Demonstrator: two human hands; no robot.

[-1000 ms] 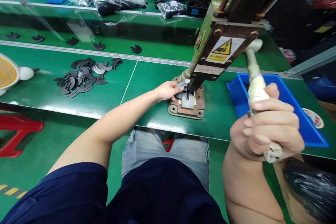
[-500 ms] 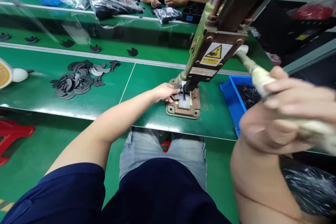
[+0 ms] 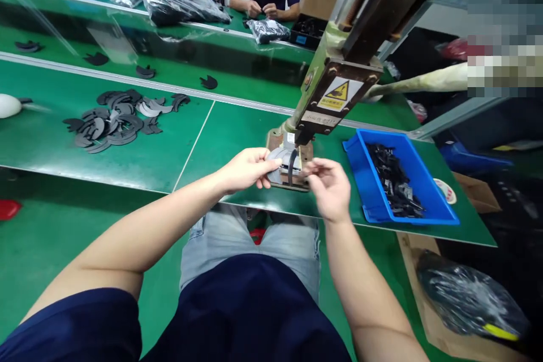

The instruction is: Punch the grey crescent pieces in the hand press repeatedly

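Fingers of left hand (image 3: 248,169) pinch grey curved piece (image 3: 276,157) at frame centre; right hand (image 3: 330,188) half-curled just right, grip unclear.

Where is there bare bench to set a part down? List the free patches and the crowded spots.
Free: bench between pile and press, and the strip in front of the pile. Narrow: the gap between press and bin. Crowded: the press base, where the left hand holds a part and the right hand is close by.
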